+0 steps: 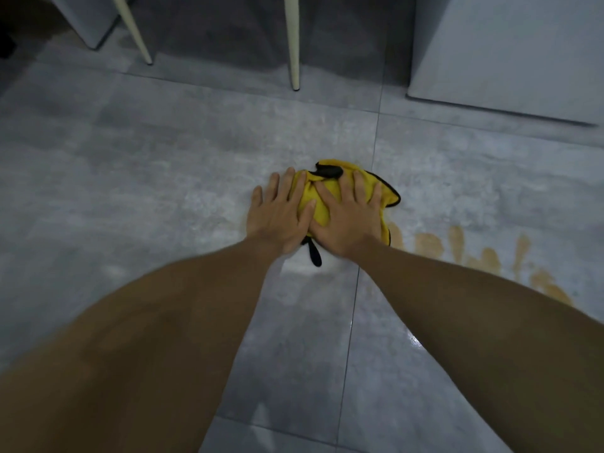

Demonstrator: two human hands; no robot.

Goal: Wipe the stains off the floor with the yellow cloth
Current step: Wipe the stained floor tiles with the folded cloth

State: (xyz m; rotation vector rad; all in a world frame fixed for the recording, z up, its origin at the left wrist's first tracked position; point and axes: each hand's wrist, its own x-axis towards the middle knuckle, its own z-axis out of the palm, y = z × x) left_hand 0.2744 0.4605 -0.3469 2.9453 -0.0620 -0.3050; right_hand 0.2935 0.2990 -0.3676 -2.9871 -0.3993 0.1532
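A bunched yellow cloth [322, 199] with black trim lies on the grey tiled floor [147, 191] in the middle of the head view. My left hand [281, 214] presses flat on its left part, some fingers resting on the floor. My right hand [348, 220] lies spread over its right part, thumb overlapping the left hand. A black loop of the cloth sticks out below my wrists. Brownish-orange stains [483, 256] streak the floor to the right of the cloth, reaching toward my right forearm.
Two pale chair legs [294, 44] stand on the floor beyond the cloth. A light grey cabinet [506, 53] rises at the back right, another grey panel [88, 18] at the back left. Wet sheen shows on the tiles near the stains.
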